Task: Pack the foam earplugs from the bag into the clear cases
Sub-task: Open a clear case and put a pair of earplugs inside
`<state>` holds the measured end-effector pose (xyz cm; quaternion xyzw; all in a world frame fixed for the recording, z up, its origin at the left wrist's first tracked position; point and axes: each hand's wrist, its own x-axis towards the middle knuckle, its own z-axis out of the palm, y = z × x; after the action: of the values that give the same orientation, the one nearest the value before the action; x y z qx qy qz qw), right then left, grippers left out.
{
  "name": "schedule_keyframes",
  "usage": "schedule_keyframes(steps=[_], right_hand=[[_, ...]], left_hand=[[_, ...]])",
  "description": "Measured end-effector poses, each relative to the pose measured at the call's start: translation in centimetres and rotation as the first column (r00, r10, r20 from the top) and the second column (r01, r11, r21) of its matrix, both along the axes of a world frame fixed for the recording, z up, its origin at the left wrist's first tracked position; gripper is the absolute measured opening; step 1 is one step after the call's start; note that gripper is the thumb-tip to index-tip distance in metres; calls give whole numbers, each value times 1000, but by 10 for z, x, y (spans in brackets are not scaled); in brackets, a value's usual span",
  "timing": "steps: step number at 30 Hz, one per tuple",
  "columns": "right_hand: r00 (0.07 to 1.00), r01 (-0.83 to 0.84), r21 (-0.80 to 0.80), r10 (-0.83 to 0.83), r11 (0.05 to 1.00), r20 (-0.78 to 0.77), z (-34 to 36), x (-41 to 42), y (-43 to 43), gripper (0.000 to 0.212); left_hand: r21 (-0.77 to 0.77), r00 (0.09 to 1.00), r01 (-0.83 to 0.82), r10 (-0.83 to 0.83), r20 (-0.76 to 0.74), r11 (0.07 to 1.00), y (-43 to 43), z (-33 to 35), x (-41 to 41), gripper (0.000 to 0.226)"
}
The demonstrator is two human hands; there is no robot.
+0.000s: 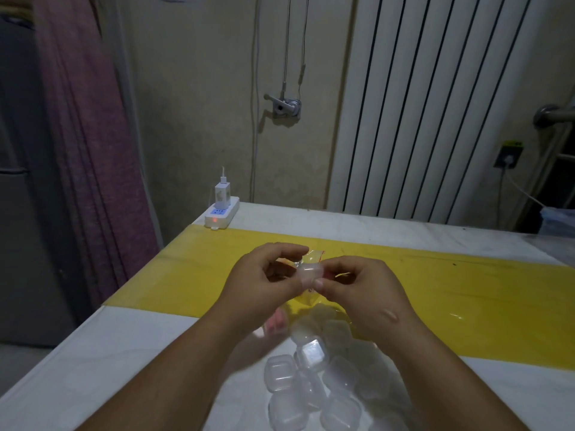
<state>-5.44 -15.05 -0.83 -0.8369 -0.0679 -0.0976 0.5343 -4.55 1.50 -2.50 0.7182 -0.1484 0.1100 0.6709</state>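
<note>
Above the yellow strip (466,300), the left hand (261,275) and right hand (364,287) both pinch one clear case (309,273) with curled fingers. It looks light, hard and slippery, so hold its sides. The thin bag (315,254) peeks out behind.
</note>
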Motion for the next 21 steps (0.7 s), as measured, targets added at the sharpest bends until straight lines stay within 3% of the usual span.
schedule_keyframes(steps=[6,13,21], right_hand=[[998,61,3,-61,998,27,-1,3,0,15],[974,-28,340,102,940,-202,-3,2,2,20],[982,-35,300,88,953,-165,-11,4,5,23]], left_hand=[[-58,999,28,-27,22,998,0,0,-1,22],[-26,998,-31,32,48,999,-1,-2,3,30],[24,997,-59,58,58,998,-2,-5,4,19]])
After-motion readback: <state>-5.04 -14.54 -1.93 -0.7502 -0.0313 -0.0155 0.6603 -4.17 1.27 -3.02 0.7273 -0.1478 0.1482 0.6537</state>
